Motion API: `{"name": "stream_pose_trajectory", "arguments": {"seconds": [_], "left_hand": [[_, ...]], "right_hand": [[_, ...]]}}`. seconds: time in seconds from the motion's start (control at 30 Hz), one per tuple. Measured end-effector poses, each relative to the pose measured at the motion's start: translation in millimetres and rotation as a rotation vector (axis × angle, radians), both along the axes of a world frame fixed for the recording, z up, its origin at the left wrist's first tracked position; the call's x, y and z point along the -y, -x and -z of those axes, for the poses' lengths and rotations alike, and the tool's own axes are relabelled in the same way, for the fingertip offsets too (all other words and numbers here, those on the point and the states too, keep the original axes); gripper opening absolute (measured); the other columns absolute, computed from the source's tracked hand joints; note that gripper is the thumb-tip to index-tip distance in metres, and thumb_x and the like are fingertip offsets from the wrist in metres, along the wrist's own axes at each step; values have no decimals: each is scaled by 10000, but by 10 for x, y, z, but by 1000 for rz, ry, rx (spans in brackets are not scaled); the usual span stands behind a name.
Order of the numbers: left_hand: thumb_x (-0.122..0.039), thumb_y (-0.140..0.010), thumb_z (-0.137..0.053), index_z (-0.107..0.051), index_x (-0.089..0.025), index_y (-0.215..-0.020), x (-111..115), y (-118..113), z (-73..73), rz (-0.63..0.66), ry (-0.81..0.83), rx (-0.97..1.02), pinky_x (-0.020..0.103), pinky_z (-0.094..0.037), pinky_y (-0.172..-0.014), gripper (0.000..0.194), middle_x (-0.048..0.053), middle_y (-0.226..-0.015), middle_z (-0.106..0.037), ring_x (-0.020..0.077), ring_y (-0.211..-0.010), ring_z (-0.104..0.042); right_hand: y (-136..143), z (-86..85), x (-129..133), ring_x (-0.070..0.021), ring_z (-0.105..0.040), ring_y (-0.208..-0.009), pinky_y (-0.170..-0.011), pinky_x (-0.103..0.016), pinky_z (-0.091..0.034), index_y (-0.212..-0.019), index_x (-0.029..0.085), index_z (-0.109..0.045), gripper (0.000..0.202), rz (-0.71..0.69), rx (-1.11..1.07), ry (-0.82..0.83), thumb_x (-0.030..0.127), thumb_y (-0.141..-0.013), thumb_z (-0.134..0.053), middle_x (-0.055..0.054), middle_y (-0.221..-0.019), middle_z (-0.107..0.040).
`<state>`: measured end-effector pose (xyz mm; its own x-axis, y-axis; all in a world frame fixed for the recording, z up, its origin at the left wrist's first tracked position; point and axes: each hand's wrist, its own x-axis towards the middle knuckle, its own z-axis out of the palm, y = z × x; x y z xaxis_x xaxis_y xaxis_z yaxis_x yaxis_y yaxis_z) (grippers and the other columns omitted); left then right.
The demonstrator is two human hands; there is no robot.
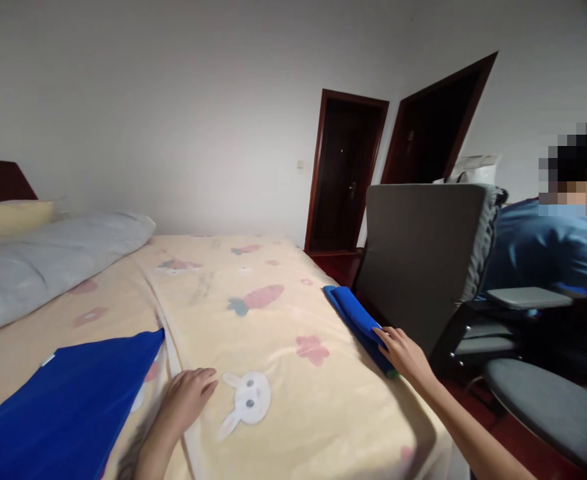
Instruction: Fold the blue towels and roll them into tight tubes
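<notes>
My right hand [397, 347] is at the right edge of the bed, its fingers closed over the near part of a folded blue cloth [352, 308]. That cloth lies as a long narrow strip along the mattress edge, with a darker fold beneath. Down on the patterned bedsheet [293, 320], beside a printed white rabbit, rests my left hand [187, 397]; it is empty, with its fingers loosely bent and apart. Left of it a larger blue cloth [73, 400] is spread flat, a small white tag on its far edge. The frame cuts off its near side.
A grey pillow [63, 260] and a yellow pillow [13, 219] lie at the far left. Beyond the bed's right edge stand a tall grey folded panel [418, 260] and a grey-seated chair [548, 407]. A person in a blue shirt [553, 240] bends there. Dark doors [348, 167] are behind.
</notes>
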<state>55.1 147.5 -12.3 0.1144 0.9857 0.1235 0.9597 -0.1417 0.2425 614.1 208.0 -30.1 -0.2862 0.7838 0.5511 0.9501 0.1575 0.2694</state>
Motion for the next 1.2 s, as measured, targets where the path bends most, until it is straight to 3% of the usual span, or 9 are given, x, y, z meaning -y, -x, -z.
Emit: {"name": "stream_pose_trajectory", "arguments": {"seconds": [0.27,0.4,0.5,0.6,0.7,0.9,1.03,1.13,1.2], "left_hand": [[-339,-955,-429,-678,-246,-1191,185,150,-227,-25,-70,-29,310,-398,-1035,355,49,-1245,-716,221,-1192,-625],[-308,-962,-419,-661,-205,-1198,484,537,-376,-315,-173,-218,398,-376,-1036,353,99,-1231,-705,282,-1203,-585],[-363,-937,-472,-642,-184,-1186,785,822,-425,-537,-37,-229,444,-418,-950,351,138,-1223,-673,335,-1165,-574],[-386,-902,-521,-644,-205,-1116,994,975,-410,-619,92,-172,438,-449,-879,306,127,-1206,-658,343,-1144,-584],[-343,-916,-493,-643,-217,-1078,1071,1013,-377,-614,80,-172,408,-457,-854,255,102,-1169,-677,316,-1128,-602],[-281,-950,-431,-667,-189,-1017,1039,1047,-401,-597,30,-175,363,-467,-798,261,117,-1093,-735,293,-1042,-675],[-297,-958,-396,-637,-206,-975,1001,744,-626,-542,-32,-107,347,-473,-730,259,114,-1002,-758,282,-932,-719],[-260,-907,-448,-637,-235,-883,1085,-3,-682,-269,-99,97,365,-487,-747,192,117,-949,-753,284,-922,-715],[-265,-849,-530,-659,-256,-870,1243,-653,-526,-62,-54,242,408,-505,-761,131,131,-930,-742,301,-890,-708]], "right_hand": [[22,118,337,-294,-645,-1031,-877,-423,-560,-1279,157,-636,421,-11,-201,120,332,-926,-489,-141,-1237,-638],[-9,106,470,-333,-620,-1124,-986,-478,-512,-1248,108,-647,554,-54,-353,22,523,-954,-428,-183,-1255,-624],[186,40,555,-349,-626,-1083,-970,-517,-503,-1124,115,-688,533,-129,-460,-130,542,-953,-419,-192,-1199,-637],[814,-50,656,-324,-635,-1032,-861,-467,-549,-1014,173,-702,418,-259,-604,-134,512,-945,-467,-154,-1124,-660],[1751,-103,810,-294,-608,-1087,-663,-339,-569,-993,219,-704,347,-423,-746,75,463,-964,-460,-131,-1150,-645],[3073,34,1022,-253,-633,-995,-881,-385,-514,-980,232,-705,328,-642,-838,448,420,-979,-436,-101,-1065,-667],[3377,78,1055,-247,-635,-785,-738,-362,-503,-898,172,-715,463,-615,-1100,724,561,-943,-468,-90,-845,-684],[3541,-7,1056,-246,-643,-731,-697,-359,-514,-875,150,-720,585,-619,-1512,1048,684,-893,-482,-80,-772,-686],[3586,-102,1067,-278,-674,-868,-786,-382,-534,-906,183,-740,567,-620,-1729,1200,713,-840,-548,-77,-865,-721]]}}
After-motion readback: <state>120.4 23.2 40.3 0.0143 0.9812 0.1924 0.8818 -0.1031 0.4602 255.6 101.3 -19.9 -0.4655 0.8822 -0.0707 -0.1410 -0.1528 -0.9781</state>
